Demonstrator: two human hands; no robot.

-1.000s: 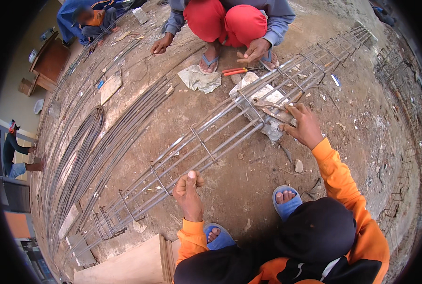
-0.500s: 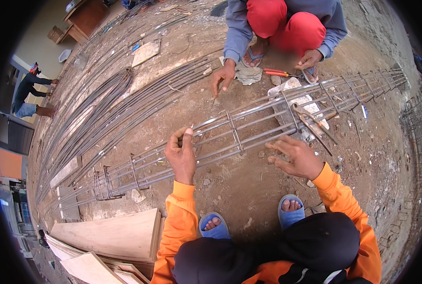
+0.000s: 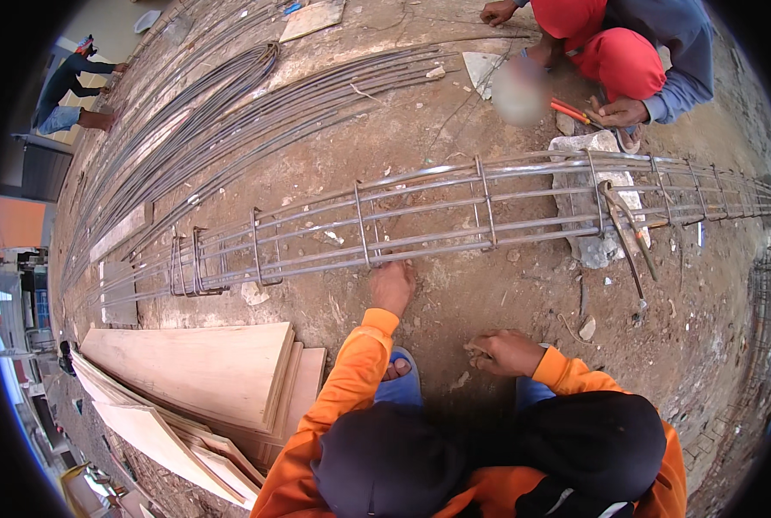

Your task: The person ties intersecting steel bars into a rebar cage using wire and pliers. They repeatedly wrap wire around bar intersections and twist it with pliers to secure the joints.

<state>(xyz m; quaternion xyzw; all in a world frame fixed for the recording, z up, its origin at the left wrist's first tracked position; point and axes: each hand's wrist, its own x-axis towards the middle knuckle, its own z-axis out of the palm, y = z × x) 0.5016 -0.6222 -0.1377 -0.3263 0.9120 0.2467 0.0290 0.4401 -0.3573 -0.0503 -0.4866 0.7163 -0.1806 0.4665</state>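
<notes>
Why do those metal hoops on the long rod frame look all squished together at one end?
On the rebar cage, the stirrups near its left end sit bunched close together and lean, while the ones farther right stand evenly spaced. The left hand rests by the cage's lower bar; the right hand is down on the dirt.

Long grey rebar cage (image 3: 420,220) lying flat on dirt, stirrups upright, left hand (image 3: 391,287) touching lower bar

A stack of wooden boards (image 3: 204,371) lies on the dirt ground (image 3: 454,104) at lower left. Loose steel bars (image 3: 230,121) run in long bundles across the upper left. A crouching co-worker (image 3: 636,52) in red trousers holds orange-handled pliers (image 3: 571,110).
</notes>
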